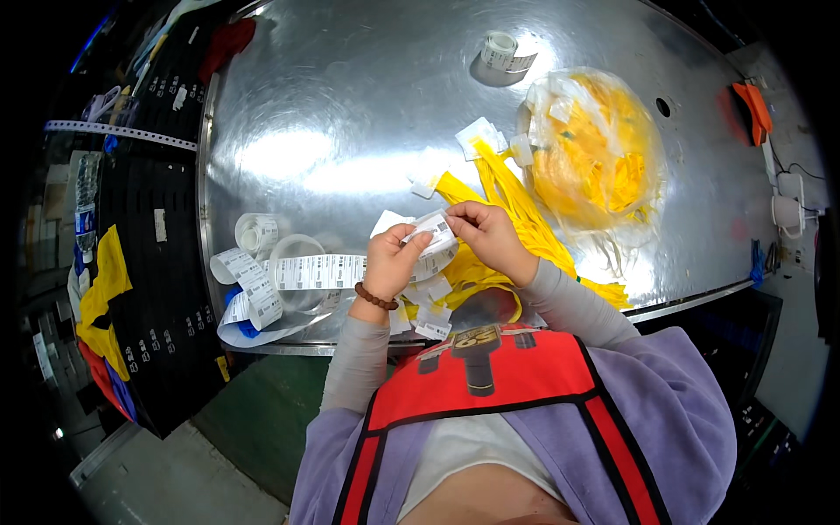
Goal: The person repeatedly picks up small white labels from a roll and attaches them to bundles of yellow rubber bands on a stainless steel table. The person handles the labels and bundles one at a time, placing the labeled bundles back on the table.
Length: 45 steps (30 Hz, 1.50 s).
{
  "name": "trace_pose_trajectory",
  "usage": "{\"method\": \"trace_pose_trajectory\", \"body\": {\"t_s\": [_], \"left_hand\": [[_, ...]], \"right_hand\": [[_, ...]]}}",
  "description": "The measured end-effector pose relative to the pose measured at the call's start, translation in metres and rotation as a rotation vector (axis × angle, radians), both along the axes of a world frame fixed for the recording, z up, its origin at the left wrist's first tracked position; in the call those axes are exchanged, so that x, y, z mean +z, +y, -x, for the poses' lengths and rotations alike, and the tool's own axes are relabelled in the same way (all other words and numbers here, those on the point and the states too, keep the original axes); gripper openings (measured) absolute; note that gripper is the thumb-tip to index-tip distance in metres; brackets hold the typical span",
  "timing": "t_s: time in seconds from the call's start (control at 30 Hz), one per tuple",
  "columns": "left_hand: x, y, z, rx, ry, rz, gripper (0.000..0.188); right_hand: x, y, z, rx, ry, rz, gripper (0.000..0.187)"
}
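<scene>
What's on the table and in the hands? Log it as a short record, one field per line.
Left hand: holds a printed white label
Right hand: fingertips at the label's right edge; grip unclear
Surface: metal table
Left side: curling label strip
Right side: yellow straps; beyond them, clear bag with yellow contents
Far side: small label roll

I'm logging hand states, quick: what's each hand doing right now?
Left hand: closed, holding a white printed label between thumb and fingers.
Right hand: closed, fingers pinching the same label at its right edge.
</scene>
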State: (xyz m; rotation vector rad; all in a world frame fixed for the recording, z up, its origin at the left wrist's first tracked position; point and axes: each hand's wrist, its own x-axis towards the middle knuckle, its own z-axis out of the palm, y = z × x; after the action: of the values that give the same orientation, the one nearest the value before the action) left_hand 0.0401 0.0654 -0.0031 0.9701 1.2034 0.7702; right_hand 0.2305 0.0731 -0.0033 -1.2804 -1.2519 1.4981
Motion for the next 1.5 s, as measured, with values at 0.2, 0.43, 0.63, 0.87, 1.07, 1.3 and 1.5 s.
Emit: {"method": "trace_pose_trajectory", "body": {"t_s": [0.2, 0.43, 0.63, 0.87, 1.07, 1.3, 1.5], "left_hand": [[-0.001, -0.005, 0.003, 0.038, -0.022, -0.003, 0.018], [0.003, -0.007, 0.006, 0.039, 0.004, -0.001, 0.017], [0.004, -0.006, 0.005, 0.049, -0.015, 0.000, 0.016], [-0.003, -0.005, 0.003, 0.017, -0.007, -0.025, 0.016], [0.006, -0.002, -0.004, -0.011, -0.048, -0.134, 0.019], [-0.006, 0.005, 0.033, -0.107, 0.244, -0.108, 0.017], [0.017, -0.003, 0.075, 0.105, 0.140, -0.161, 0.011]], "right_hand": [[0.009, -0.006, 0.004, 0.040, -0.066, -0.046, 0.018], [0.009, -0.009, 0.008, 0.048, -0.088, -0.061, 0.018], [0.008, -0.009, 0.008, 0.068, -0.089, -0.077, 0.018], [0.015, -0.009, 0.011, 0.079, -0.103, -0.147, 0.019], [0.008, 0.001, 0.020, -0.097, -0.131, -0.213, 0.015], [-0.016, 0.016, 0.025, -0.383, 0.075, -0.192, 0.011], [-0.017, -0.011, -0.001, 0.083, -0.377, -0.587, 0.020]]}}
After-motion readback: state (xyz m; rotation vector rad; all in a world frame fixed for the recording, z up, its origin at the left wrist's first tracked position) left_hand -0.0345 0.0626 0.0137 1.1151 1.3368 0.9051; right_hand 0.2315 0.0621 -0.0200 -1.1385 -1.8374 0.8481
